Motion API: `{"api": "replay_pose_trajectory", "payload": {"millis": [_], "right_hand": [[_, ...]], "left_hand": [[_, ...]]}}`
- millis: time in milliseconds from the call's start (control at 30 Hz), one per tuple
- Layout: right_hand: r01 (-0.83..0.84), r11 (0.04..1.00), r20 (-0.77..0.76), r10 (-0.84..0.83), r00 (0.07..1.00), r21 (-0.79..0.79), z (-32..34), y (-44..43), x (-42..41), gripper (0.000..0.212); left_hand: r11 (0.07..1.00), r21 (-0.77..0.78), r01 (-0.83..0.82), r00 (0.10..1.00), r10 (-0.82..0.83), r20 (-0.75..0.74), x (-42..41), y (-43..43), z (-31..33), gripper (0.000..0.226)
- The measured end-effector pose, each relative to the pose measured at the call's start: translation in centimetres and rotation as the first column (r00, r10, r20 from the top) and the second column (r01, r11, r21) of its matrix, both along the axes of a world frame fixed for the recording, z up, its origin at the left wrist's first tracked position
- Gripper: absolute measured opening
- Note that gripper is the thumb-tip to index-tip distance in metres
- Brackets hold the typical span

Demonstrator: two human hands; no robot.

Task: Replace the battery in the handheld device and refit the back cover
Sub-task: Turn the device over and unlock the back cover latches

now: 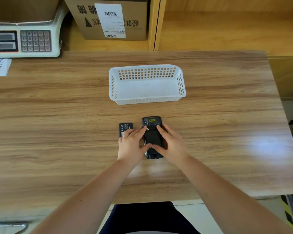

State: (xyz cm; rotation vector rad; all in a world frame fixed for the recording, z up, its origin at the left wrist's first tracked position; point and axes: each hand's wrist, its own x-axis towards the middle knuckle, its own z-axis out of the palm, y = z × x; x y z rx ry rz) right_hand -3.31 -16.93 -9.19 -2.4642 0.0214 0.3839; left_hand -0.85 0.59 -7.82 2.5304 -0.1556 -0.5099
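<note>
A black handheld device (pixel 152 122) lies face down on the wooden table, its back cover (pixel 153 137) in place over the middle. My left hand (pixel 131 146) rests on its left side, fingers spread across the cover. On the right side my right hand (pixel 172 142) presses down too, and both thumbs meet low on the cover. A loose black battery (pixel 125 127) lies flat just left of the device, partly under my left fingers.
A white plastic basket (pixel 147 97), with nothing in it, stands beyond the device. At the far left sits a weighing scale (pixel 24 41), with a paper note (pixel 0 66) by it. A cardboard box (pixel 112 19) is on the shelf behind.
</note>
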Motion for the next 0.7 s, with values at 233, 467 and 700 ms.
{"api": "replay_pose_trajectory", "payload": {"millis": [233, 467, 700], "right_hand": [[0.102, 0.991, -0.102, -0.093, 0.99, 0.087, 1.7, 0.9, 1.5, 0.033], [0.163, 0.985, -0.189, -0.15, 0.971, 0.058, 2.5, 1.7, 3.4, 0.03], [0.091, 0.994, -0.193, -0.101, 0.976, -0.061, 2.8, 2.4, 4.5, 0.03]], "left_hand": [[1.0, 0.001, -0.025, 0.998, 0.025, -0.051, -1.6, -0.3, 1.2, 0.103], [0.996, 0.082, 0.038, 0.997, -0.032, -0.076, -2.8, -0.5, 0.5, 0.116], [0.995, 0.099, 0.024, 0.997, -0.017, -0.071, -3.0, -0.9, 0.6, 0.115]]}}
